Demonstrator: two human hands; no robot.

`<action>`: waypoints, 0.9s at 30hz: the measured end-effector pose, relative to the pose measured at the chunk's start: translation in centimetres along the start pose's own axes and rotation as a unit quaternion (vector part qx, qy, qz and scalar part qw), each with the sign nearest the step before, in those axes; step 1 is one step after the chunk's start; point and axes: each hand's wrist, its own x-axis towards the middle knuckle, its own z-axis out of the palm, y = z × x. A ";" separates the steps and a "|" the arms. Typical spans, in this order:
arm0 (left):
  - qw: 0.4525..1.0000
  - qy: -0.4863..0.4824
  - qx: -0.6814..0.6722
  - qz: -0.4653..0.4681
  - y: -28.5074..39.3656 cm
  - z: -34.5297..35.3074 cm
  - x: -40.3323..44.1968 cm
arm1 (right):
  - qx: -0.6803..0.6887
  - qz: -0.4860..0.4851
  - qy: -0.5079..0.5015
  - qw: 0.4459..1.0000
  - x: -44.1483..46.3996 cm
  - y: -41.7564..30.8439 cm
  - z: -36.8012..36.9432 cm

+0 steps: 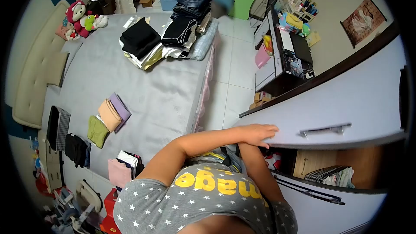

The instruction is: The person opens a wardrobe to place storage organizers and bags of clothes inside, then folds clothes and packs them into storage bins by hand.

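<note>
My left hand [259, 134] reaches across my body, its fingers stretched out flat at the near edge of a white wardrobe door [364, 99] with a metal handle [326, 130]. My right forearm [255, 164] passes beneath the left wrist; the right hand itself is hidden there. Under the door, a wooden compartment [318, 160] shows a black-and-white patterned basket [323, 173] with folded cloth in it. Below that lies a white lower front [312, 208] with a dark handle [307, 190].
On the grey bed [156, 91] lie folded clothes: a black pile [139, 38], jeans [193, 5], a green garment [99, 131] and a pink one [119, 172]. A checked bin [63, 126] stands at the left side. A desk [277, 56] is beyond the door.
</note>
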 end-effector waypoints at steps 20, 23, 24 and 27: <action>0.843 0.320 0.004 -0.432 -19.3 -11.8 -13.6 | -0.182 0.183 -0.302 0.918 14.5 7.7 1.6; 0.811 0.365 0.005 -0.457 -23.7 -13.9 -13.8 | -0.206 0.169 -0.342 0.901 21.1 7.5 2.1; 0.788 0.390 -0.025 -0.476 -25.7 -14.3 -14.1 | -0.214 0.156 -0.351 0.898 23.9 6.9 2.0; 0.745 0.444 -0.024 -0.497 -30.6 -16.3 -13.8 | -0.240 0.086 -0.348 0.902 32.6 4.2 1.5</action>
